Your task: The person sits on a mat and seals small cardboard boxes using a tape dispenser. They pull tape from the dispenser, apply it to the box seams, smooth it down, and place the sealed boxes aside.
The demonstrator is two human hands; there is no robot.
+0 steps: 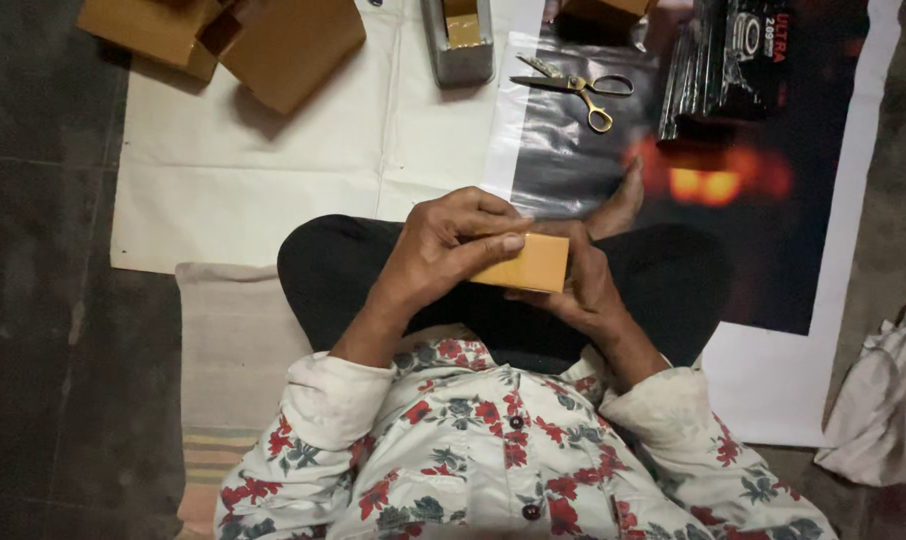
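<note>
A small tan cardboard box (533, 266) is held over my crossed legs in black trousers. My left hand (443, 245) wraps over its top and left side, fingers pressed along the upper edge. My right hand (578, 285) supports the box from beneath and from the right, mostly hidden behind it. Both hands grip the same box.
On the floor sheet ahead lie gold-handled scissors (578, 88), a grey tape dispenser (458, 40), a stack of black plastic bags (718, 70) and brown cardboard boxes (273, 45) at the top left. A crumpled white cloth (883, 400) lies at right. I sit on a striped mat (223, 350).
</note>
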